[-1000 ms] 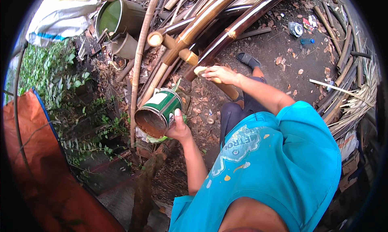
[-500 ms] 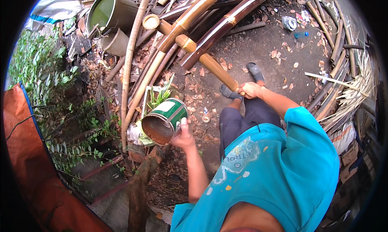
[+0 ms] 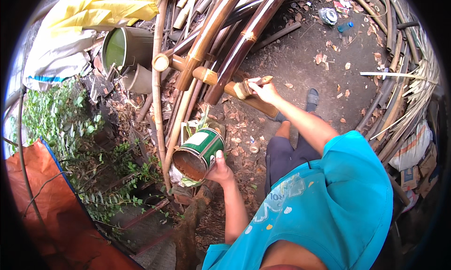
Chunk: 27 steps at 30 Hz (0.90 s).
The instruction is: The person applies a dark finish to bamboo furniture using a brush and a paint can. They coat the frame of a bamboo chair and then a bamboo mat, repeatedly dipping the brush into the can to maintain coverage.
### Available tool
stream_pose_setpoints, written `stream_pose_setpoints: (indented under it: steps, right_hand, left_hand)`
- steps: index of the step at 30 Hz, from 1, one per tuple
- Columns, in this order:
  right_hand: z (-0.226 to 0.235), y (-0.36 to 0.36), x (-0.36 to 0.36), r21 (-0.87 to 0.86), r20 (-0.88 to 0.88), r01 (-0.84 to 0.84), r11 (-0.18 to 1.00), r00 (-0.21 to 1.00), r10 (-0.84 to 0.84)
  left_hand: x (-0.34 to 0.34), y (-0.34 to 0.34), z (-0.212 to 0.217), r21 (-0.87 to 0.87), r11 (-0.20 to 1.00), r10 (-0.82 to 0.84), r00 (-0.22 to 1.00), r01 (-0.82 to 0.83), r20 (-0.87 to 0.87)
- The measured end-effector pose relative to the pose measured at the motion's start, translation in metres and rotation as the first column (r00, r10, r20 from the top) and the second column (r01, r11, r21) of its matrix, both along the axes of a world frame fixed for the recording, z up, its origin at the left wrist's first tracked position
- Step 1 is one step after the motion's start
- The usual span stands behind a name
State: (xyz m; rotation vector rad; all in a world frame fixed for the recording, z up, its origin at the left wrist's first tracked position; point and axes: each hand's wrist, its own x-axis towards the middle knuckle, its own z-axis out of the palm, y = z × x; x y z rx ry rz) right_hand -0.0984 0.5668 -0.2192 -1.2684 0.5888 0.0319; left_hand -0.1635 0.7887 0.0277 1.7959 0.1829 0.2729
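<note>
In my left hand (image 3: 221, 170) is a green metal can (image 3: 199, 150) with a pale label, tipped so its mouth faces the lower left. Its inside is brownish; how much liquid it holds I cannot tell. My right hand (image 3: 264, 90) grips a wooden-handled paintbrush (image 3: 244, 89), its bristles against a shiny bamboo pole (image 3: 258, 104) that slants down toward my feet. Dark glossy bamboo (image 3: 244, 44) and a lighter brown bamboo pole (image 3: 206, 42) lie across the far part of that pole.
At the far left stand a bucket (image 3: 141, 46) with a green inside and a smaller pot (image 3: 139, 79). An orange tarp (image 3: 61, 209) hangs at the lower left beside leafy plants (image 3: 63, 110). Split bamboo strips (image 3: 418, 98) pile up on the right. A blue bottle (image 3: 345, 26) lies on the ground.
My right hand has moved from the pole's near end up and left along it, and the brush now shows plainly. My left hand still holds the can; the view has shifted slightly.
</note>
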Motion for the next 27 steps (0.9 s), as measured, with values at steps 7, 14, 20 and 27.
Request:
stream_pose_setpoints:
  steps: [7,14,20,27]
  right_hand:
    - [-0.067,-0.045,-0.134,-0.168,-0.589,0.086,0.982,0.79,-0.17]
    - [-0.008,-0.221,-0.176,-0.316,-0.547,0.065,0.947,0.803,-0.237]
    - [0.073,-0.348,-0.271,-0.634,-0.484,-0.009,0.773,0.785,-0.388]
    - [0.104,-0.41,-0.434,-0.692,-0.617,-0.064,0.719,0.568,-0.544]
  left_hand:
    - [0.008,-0.056,0.014,0.064,0.996,-0.072,0.997,0.069,0.036]
    - [0.018,-0.135,0.022,0.081,0.971,-0.234,0.966,0.226,0.111]
    - [0.007,-0.226,0.044,-0.015,0.931,-0.352,0.91,0.364,0.218]
    - [-0.027,-0.329,0.071,-0.089,0.876,-0.448,0.868,0.474,0.215]
